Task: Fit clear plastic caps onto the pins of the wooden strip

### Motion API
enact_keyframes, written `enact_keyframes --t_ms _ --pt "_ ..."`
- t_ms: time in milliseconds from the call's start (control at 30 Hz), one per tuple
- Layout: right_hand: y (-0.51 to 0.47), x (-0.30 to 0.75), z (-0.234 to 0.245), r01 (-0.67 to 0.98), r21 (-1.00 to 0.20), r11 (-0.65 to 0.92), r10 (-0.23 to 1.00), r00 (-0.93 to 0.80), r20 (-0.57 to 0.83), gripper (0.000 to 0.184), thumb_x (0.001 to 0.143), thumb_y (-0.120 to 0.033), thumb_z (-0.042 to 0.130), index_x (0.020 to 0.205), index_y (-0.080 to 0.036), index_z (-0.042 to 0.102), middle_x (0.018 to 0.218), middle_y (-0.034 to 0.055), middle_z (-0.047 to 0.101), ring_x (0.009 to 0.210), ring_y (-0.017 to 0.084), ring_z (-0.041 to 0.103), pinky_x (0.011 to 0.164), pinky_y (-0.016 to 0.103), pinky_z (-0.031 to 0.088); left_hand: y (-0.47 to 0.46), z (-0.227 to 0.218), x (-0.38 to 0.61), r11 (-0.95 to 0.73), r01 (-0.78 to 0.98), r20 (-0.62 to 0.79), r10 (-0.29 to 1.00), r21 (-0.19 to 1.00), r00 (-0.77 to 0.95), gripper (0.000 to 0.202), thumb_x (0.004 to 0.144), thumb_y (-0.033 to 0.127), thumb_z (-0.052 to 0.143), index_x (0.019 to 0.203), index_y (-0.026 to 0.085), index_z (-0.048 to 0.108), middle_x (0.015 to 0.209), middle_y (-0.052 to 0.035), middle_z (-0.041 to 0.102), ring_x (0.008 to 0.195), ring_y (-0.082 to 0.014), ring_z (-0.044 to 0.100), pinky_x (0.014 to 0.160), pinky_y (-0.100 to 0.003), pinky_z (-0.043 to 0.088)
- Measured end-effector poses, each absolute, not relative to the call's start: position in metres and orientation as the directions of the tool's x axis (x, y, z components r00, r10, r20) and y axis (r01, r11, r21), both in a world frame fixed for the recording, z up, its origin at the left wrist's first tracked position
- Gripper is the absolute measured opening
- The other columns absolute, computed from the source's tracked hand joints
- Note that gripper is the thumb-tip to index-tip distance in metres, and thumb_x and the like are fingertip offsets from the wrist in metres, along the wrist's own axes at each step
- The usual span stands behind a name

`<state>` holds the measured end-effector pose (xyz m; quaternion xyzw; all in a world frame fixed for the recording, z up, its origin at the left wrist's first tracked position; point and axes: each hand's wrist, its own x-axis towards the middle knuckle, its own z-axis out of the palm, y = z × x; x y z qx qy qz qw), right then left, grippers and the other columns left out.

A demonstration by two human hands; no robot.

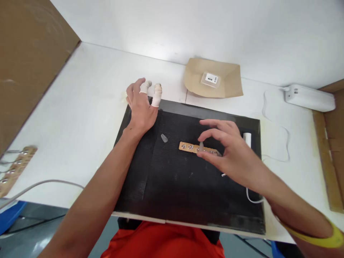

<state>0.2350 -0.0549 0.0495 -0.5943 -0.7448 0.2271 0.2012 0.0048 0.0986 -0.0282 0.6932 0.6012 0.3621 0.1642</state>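
A black mat lies on the white table in front of me. On it rests a narrow tan strip set with a row of small metal studs. My right hand hovers over the strip's right end, thumb and forefinger pinched on a small clear piece. My left hand rests at the mat's far left corner, fingers spread, two fingertips in white finger cots. A small clear plastic piece lies on the mat between the hands.
A brown paper tray holding a small labelled packet sits behind the mat. A white power adapter with its cable lies far right. Another studded strip with wires lies at the left edge. Cardboard stands on both sides.
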Motion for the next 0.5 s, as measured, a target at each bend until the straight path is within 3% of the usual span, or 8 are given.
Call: enact_keyframes --t_ms 167,333,500 --pt "-0.061 0.203 0.030 0.831 -0.538 0.142 0.990 -0.131 0.059 0.021 0.083 -0.020 0.078 0.096 -0.027 0.065 0.145 0.0107 0.060 0.136 0.038 0.050 0.111 0.066 0.047 0.099 -0.027 0.005 -0.218 0.710 0.286 0.958 0.670 0.024 0.044 0.107 0.053 0.047 0.132 0.023 0.067 0.156 -0.0138 0.053 0.152 -0.0346 0.038 0.130 -0.053 0.027" --pt "-0.057 0.197 0.025 0.833 -0.527 0.167 0.985 -0.161 0.058 0.020 0.084 -0.018 0.074 0.099 -0.027 0.065 0.147 0.0118 0.057 0.138 0.039 0.048 0.112 0.069 0.044 0.100 -0.027 0.006 -0.202 0.701 0.269 0.963 0.684 0.015 0.042 0.106 0.051 0.051 0.133 0.022 0.066 0.157 -0.0141 0.052 0.151 -0.0345 0.038 0.129 -0.053 0.028" --pt "-0.054 0.197 0.025 0.834 -0.519 0.186 0.979 -0.202 0.025 0.020 0.084 -0.016 0.074 0.099 -0.027 0.066 0.147 0.0129 0.056 0.139 0.039 0.046 0.114 0.070 0.042 0.100 -0.025 0.008 -0.192 0.695 0.254 0.967 0.693 0.013 0.050 0.107 0.059 0.045 0.131 0.021 0.066 0.157 -0.0143 0.051 0.151 -0.0363 0.037 0.128 -0.055 0.029"
